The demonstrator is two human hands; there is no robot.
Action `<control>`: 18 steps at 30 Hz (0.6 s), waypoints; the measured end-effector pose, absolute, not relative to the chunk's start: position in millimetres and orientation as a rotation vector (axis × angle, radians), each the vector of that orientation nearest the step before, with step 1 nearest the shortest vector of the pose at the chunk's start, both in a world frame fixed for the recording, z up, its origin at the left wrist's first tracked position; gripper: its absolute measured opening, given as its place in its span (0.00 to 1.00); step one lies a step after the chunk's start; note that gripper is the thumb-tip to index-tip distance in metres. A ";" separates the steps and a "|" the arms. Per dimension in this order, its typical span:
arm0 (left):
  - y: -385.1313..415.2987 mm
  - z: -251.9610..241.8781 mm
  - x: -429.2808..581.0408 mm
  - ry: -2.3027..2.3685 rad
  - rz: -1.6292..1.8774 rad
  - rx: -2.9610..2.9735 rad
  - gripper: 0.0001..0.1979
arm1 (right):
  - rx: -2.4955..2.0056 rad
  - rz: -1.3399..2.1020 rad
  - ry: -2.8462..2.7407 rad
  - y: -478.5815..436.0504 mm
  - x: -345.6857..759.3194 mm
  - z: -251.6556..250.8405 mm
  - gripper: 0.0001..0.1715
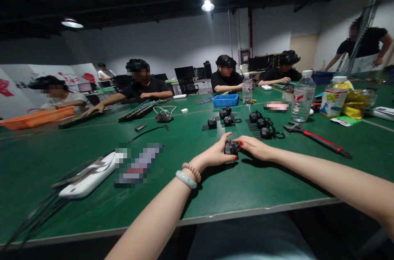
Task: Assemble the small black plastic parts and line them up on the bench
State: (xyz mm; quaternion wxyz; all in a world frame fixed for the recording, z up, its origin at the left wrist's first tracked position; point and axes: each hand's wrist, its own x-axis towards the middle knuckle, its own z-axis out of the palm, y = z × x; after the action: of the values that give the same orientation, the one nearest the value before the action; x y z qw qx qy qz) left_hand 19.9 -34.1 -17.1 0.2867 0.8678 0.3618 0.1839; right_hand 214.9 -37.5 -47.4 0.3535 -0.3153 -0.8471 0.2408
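My left hand (215,151) grips a black plastic fitting (230,149) just above the table, its thumb and fingers around the left side. From the other side, my right hand (254,146) brings its closed fingertips against the same fitting; its thumb is mostly hidden. Beyond my hands lie similar black fittings: one group (227,120) straight ahead, and another group (261,124) to its right with black loops attached. Thin dark strips lie under and beside both groups. The exact kind of these parts is too small to tell.
The green table (172,194) also holds an adjustable wrench (320,141), a water bottle (303,98) and a yellow-labelled bottle (334,98) at right. A white power bank (89,180) with cables lies at left, a blue tray (225,100) farther back. Several people sit across.
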 end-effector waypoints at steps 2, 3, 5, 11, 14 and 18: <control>-33.5 -17.9 19.6 0.963 0.491 2.322 0.42 | -0.814 0.627 -2.187 -37.4 214.9 -47.7 0.23; -33.1 -18.3 19.6 0.959 0.492 2.324 0.42 | -0.813 0.628 -2.185 -37.3 214.9 -47.8 0.23; -32.6 -18.9 19.6 0.955 0.502 2.327 0.42 | -0.810 0.627 -2.182 -37.3 214.8 -47.9 0.23; -32.4 -18.2 19.9 0.948 0.502 2.329 0.42 | -0.807 0.626 -2.186 -36.7 215.0 -47.7 0.22; -32.9 -17.5 20.0 0.953 0.500 2.335 0.42 | -0.806 0.630 -2.190 -36.5 215.1 -47.9 0.22; -33.0 -17.9 20.0 0.965 0.479 2.335 0.42 | -0.808 0.637 -2.186 -36.5 214.9 -48.3 0.22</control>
State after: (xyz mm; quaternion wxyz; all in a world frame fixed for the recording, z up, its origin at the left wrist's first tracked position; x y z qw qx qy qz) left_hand 20.0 -33.0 -17.9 0.2813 0.8714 0.3600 0.1788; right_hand 214.9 -36.5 -48.3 0.3549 -0.3127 -0.8459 0.2464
